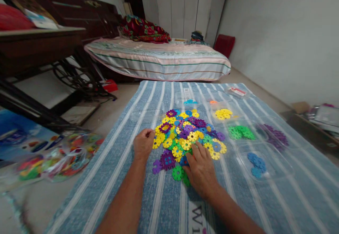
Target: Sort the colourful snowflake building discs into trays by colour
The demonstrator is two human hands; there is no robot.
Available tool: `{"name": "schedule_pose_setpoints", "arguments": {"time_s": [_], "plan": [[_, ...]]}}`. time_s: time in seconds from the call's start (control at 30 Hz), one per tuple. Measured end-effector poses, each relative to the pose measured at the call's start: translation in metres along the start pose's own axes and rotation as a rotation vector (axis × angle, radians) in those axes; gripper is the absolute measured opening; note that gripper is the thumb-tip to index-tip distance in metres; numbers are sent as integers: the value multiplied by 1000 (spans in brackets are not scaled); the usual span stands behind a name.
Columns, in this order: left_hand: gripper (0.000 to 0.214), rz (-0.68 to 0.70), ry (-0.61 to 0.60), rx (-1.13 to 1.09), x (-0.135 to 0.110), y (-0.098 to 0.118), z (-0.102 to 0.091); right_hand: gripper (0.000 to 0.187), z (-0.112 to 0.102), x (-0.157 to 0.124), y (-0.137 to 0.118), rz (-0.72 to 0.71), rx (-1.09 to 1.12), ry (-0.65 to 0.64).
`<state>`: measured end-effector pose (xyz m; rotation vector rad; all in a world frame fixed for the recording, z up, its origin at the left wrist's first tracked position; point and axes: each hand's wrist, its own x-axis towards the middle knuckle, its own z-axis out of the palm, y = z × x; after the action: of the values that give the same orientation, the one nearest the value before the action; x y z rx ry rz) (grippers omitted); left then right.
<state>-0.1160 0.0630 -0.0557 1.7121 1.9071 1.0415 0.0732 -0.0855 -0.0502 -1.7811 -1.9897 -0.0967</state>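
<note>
A mixed pile of snowflake-shaped plastic building discs (186, 144) in yellow, purple, green and blue lies on the striped cloth (119, 149). At its left edge is my left hand (143, 145), closed, with thumb and fingers pressed together; whatever they hold is hidden. My right hand (200, 168) rests on the near right part of the pile. Its fingers are spread over yellow and green discs, and its thumb is beside a dark blue piece. Close in front of the pile lie loose green discs (177, 173), and a purple piece (156, 167) sits at its left.
Clear plastic tubs at the right hold sorted discs: blue (256, 165), green (241, 132), purple (275, 137) and yellow (224, 114). Farther back are a few blue discs (190, 101) and an orange piece (213, 102). Another clear tub (147, 113) stands behind my left hand.
</note>
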Motion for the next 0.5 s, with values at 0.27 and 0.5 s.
{"name": "schedule_pose_setpoints", "arguments": {"time_s": [0.27, 0.5], "plan": [[29, -13, -8, 12, 3, 0, 0, 9, 1, 1, -1, -15, 113, 93], [28, -20, -2, 27, 5, 2, -1, 11, -1, -4, 0, -43, 291, 203]]}}
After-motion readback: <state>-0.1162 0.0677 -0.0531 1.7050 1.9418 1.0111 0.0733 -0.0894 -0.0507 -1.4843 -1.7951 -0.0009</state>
